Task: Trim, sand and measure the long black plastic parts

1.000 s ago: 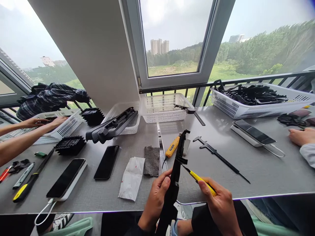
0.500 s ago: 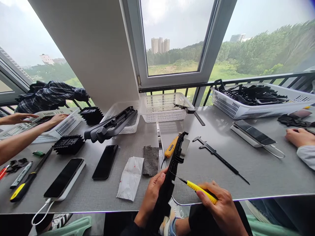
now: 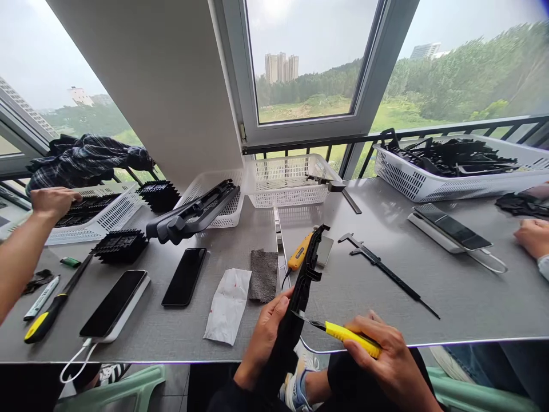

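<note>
My left hand (image 3: 263, 335) is wrapped round a long black plastic part (image 3: 300, 292) that slants up over the table's front edge. In my right hand (image 3: 386, 360) I grip a yellow-handled knife (image 3: 349, 336); its blade tip touches the part's edge just above my left thumb. Both hands sit low, in front of the grey table (image 3: 429, 269).
On the table lie an orange-handled tool (image 3: 299, 252), a black caliper (image 3: 386, 272), a grey cloth (image 3: 262, 276), a white paper (image 3: 228, 306), phones (image 3: 184, 277), white baskets (image 3: 287, 186) and a basket of black parts (image 3: 450, 166). Other people's hands are at far left (image 3: 54, 200) and far right (image 3: 532, 237).
My right hand has drawn the knife lower along the part, from well above my left thumb down to it. The person at left has withdrawn one arm and closed the other hand over their basket.
</note>
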### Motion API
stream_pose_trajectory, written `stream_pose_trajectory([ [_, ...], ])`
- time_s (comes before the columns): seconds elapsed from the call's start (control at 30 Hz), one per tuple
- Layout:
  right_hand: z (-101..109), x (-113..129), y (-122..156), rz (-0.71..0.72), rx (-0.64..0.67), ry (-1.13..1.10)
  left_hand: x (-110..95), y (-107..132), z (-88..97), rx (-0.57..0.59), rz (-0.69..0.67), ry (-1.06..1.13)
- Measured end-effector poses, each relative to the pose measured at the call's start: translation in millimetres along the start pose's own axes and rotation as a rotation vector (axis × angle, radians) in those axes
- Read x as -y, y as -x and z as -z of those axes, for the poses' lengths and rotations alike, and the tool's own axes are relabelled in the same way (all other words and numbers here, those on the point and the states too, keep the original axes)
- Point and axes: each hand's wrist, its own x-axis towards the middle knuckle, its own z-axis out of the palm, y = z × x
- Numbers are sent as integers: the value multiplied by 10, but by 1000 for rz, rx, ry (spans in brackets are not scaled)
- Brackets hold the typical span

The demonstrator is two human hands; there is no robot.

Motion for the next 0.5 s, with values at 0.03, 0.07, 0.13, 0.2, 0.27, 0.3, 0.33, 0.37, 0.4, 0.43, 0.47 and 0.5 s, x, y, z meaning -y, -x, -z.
stream_pose_trajectory([
  [0.03,13,-5,-11,-9,15,-2,0,-2,-2,2,1,2],
  [0.07,29,-7,-25,-20,31,-7,1,-3,-3,6,2,2],
  [0.13,69,-5,-57,-35,70,-25,7,-2,-3,14,-3,-9],
  [0.2,107,0,-83,-42,115,-47,17,5,-3,22,-11,-36],
  [0.27,130,3,-96,-47,158,-67,30,19,-3,21,-21,-68],
  [0.3,133,4,-97,-53,168,-74,37,25,-3,15,-24,-81],
  [0.33,130,3,-97,-58,171,-77,43,32,-3,4,-27,-90],
  [0.37,120,2,-95,-67,165,-78,50,36,-3,-10,-33,-94],
  [0.4,107,0,-94,-75,152,-77,55,39,-3,-24,-39,-95],
  [0.43,91,-2,-95,-80,134,-72,60,41,-4,-34,-41,-90],
  [0.47,73,-4,-100,-81,111,-64,63,43,-6,-42,-42,-79],
  [0.5,55,-6,-107,-79,86,-55,64,44,-10,-47,-43,-64],
])
